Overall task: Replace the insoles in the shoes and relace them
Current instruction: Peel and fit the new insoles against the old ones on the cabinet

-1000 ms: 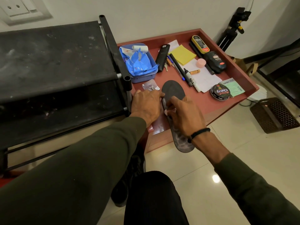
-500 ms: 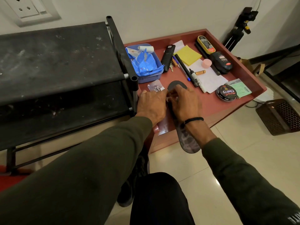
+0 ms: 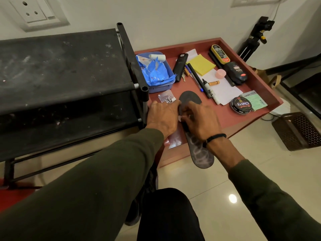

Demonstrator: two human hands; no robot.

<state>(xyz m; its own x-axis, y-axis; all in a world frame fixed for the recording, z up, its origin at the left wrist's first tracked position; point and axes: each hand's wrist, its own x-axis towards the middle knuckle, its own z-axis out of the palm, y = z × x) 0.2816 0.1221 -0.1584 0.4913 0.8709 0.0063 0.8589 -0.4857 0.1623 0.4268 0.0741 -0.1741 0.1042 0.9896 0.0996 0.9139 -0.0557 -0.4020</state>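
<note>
Both of your hands are down on the dark grey foam insole point(image 3: 199, 150), which lies on the shallow red wooden tray point(image 3: 224, 117) with its long axis running away from you and a little leftward, toe end towards the wall, heel end poking out over the tray's near edge above the pale tiled floor point(image 3: 260, 171). Your right hand point(image 3: 199, 120) sits across the insole's middle, fingers curled down onto it; your left hand point(image 3: 164, 117) is just beside it on the insole's left edge, knuckles up. Whether either hand is pinching the foam or only pressing it, I cannot tell: the fingertips are hidden. The right hand looks better placed to lift.

A clear plastic sleeve point(image 3: 174, 141) lies under your left wrist, and a small clear packet of dark metal pieces point(image 3: 167, 99) is touching your left fingers. The black shoe rack point(image 3: 69, 80) crowds that side closely. Well apart on the right are the round black polish tin point(image 3: 240, 105) and the black marker pen point(image 3: 207, 87). My guess: draw it towards you, heel first.
</note>
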